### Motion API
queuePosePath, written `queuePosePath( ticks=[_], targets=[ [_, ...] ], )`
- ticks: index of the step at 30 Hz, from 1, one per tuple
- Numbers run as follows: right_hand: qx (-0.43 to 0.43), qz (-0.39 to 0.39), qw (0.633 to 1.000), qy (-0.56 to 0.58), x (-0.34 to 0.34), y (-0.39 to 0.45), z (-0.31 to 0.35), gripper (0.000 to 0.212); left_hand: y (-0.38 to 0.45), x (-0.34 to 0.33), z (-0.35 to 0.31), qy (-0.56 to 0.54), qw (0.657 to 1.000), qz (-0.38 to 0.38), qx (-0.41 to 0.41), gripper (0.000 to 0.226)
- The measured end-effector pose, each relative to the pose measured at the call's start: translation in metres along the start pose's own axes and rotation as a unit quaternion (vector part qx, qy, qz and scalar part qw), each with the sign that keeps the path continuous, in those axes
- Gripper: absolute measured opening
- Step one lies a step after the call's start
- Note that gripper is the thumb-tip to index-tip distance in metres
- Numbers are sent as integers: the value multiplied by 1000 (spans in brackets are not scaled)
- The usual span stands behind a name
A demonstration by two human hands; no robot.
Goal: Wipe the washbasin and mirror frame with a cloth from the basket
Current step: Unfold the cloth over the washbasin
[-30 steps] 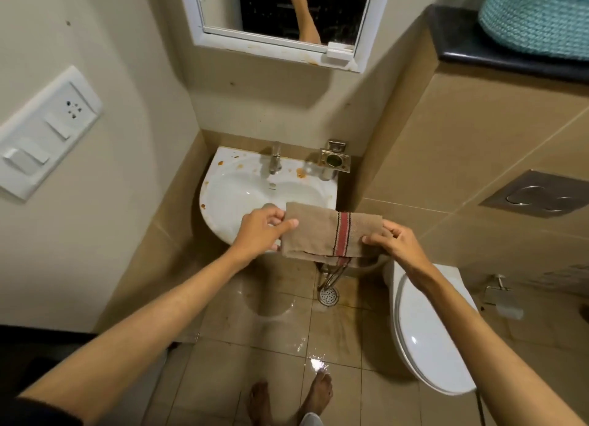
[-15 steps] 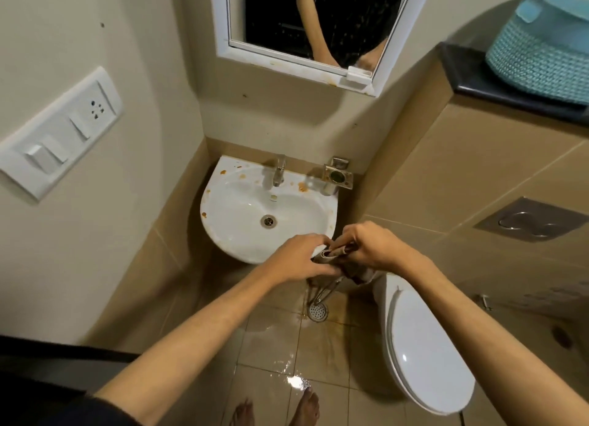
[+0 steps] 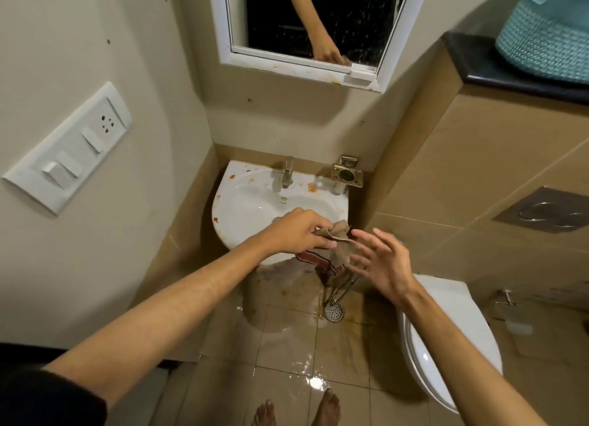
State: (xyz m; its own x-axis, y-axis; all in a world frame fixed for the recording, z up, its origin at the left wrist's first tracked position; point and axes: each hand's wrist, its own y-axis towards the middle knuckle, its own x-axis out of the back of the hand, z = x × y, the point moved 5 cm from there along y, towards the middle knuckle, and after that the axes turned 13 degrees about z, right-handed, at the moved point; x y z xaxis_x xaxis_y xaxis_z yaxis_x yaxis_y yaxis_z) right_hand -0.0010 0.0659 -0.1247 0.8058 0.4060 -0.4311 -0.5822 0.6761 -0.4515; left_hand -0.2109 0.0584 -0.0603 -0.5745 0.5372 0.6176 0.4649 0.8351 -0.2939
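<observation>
Brown striped cloth (image 3: 331, 250): bunched, pinched between thumb and fingers of left hand (image 3: 296, 231), hanging over front rim of stained white washbasin (image 3: 251, 202). Right hand (image 3: 379, 260): fingers spread open, just beside cloth, gripping nothing. Mirror frame (image 3: 299, 67): white, rust-spotted, above. Teal basket (image 3: 548, 33): on ledge, right.

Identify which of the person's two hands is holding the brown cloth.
The left hand grips the crumpled brown cloth with the red stripe; the right hand is open, fingers spread, beside it.
</observation>
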Motion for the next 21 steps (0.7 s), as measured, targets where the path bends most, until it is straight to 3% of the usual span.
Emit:
queuePosePath(
  ticks=[5, 8, 11, 13, 17, 19, 21],
  targets=[
    [-15, -19, 978, 207, -26, 7, -59, 75, -15, 19, -39, -160, 986, 12, -40, 12],
    [21, 28, 953, 301, -40, 2, -60, 73, -20, 34, -38, -260, 964, -40, -27, 25],
    [34, 49, 934, 352, -37, -9, -56, 86, -23, 40, -15, -324, 938, -125, 5, 27],
    [42, 28, 943, 328, -30, -15, -52, 82, -26, 34, 9, -355, 917, -178, 44, 24],
    [30, -16, 990, 136, -23, -17, -36, 40, -33, 3, 41, -433, 868, -218, 110, 18],
    [0, -24, 999, 24, -17, -17, -29, 40, -38, -16, 55, -507, 823, -223, 130, 20],
    [-42, -30, 998, -45, -11, -18, -19, 41, -42, -37, 66, -602, 755, -222, 135, 24]
  ],
)
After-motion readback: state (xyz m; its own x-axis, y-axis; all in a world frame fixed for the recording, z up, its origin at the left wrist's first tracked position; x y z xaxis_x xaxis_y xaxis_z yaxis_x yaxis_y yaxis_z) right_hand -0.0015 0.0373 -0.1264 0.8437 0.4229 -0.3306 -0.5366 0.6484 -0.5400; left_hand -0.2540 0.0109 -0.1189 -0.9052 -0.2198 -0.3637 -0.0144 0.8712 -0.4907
